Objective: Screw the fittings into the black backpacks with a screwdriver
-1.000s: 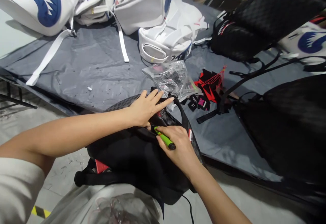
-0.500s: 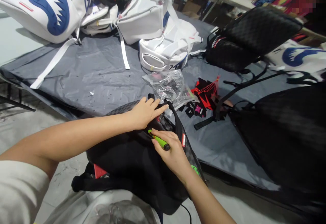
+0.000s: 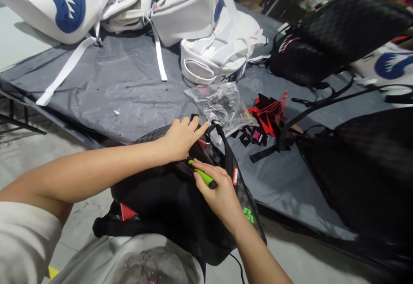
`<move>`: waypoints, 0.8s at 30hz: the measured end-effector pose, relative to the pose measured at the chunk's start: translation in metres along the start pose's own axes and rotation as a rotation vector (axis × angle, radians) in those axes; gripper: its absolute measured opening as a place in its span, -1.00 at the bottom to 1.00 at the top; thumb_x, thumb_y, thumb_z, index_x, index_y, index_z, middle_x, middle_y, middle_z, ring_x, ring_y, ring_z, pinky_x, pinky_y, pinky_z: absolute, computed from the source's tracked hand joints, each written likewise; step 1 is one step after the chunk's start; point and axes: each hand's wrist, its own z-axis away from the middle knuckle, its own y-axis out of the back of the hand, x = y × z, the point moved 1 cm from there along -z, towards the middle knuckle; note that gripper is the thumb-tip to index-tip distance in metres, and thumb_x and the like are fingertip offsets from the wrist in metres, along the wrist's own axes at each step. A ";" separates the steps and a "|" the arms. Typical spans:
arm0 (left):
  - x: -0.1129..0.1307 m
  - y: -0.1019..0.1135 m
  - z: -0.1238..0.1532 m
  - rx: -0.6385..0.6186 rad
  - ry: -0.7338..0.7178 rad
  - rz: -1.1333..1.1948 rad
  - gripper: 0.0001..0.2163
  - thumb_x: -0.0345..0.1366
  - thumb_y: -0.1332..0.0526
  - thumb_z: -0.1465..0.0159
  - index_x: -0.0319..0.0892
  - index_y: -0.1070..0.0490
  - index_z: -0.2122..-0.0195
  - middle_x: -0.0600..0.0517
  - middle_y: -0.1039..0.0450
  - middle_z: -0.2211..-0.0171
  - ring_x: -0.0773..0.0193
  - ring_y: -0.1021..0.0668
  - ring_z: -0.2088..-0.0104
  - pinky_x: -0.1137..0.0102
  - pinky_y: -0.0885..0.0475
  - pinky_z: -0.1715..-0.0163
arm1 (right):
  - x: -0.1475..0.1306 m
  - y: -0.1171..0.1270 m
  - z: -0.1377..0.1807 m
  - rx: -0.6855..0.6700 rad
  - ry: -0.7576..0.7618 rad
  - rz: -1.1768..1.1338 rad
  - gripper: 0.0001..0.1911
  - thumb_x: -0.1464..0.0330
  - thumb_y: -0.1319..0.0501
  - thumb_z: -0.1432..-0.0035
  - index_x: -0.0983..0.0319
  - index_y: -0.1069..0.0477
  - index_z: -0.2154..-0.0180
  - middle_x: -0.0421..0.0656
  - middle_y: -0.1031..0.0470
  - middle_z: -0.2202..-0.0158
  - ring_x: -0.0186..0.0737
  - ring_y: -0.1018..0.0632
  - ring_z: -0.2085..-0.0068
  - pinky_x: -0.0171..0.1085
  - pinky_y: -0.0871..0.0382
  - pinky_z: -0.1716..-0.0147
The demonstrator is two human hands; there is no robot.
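Note:
A black backpack (image 3: pixel 167 202) lies partly on my lap and partly on the near edge of the grey-covered table (image 3: pixel 122 81). My left hand (image 3: pixel 181 137) rests on its top by the carry handle (image 3: pixel 226 146), fingers curled and pressing the fabric. My right hand (image 3: pixel 216 191) is closed round a green tool with a black tip (image 3: pixel 204 177), whose other end points into the bag's seam just under my left hand. A red tab (image 3: pixel 127 211) shows at the bag's lower left.
A clear plastic bag of small parts (image 3: pixel 219 103) and a heap of red and black tags (image 3: pixel 266 114) lie just beyond the backpack. White backpacks with blue shark mouths (image 3: pixel 54 4) fill the far side. Black backpacks (image 3: pixel 335 34) crowd the right.
My left fingers have curled from stretched flat to gripping the bag's top. The right hand with the green tool has shifted slightly left along the seam.

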 end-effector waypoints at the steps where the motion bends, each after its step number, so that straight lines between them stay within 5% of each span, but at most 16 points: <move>1: 0.000 0.000 0.000 0.008 -0.003 0.002 0.01 -0.08 -0.39 -0.04 -0.20 0.14 -0.42 -0.25 0.00 -0.30 -0.08 -0.32 0.00 0.14 -0.37 0.16 | -0.001 0.000 0.000 -0.002 -0.004 0.023 -0.77 0.45 -0.22 -0.16 0.21 -0.49 0.12 -0.22 -0.54 0.08 -0.25 -0.57 0.10 -0.18 -0.35 0.14; 24: -0.001 -0.003 0.003 0.029 0.008 -0.016 -0.10 -0.10 -0.30 -0.12 -0.18 0.13 -0.42 -0.20 0.03 -0.30 -0.02 -0.28 -0.04 0.18 -0.31 0.13 | -0.012 -0.005 0.001 0.003 -0.141 0.130 -0.77 0.41 -0.20 -0.16 0.20 -0.52 0.14 -0.21 -0.54 0.08 -0.22 -0.57 0.12 -0.15 -0.31 0.10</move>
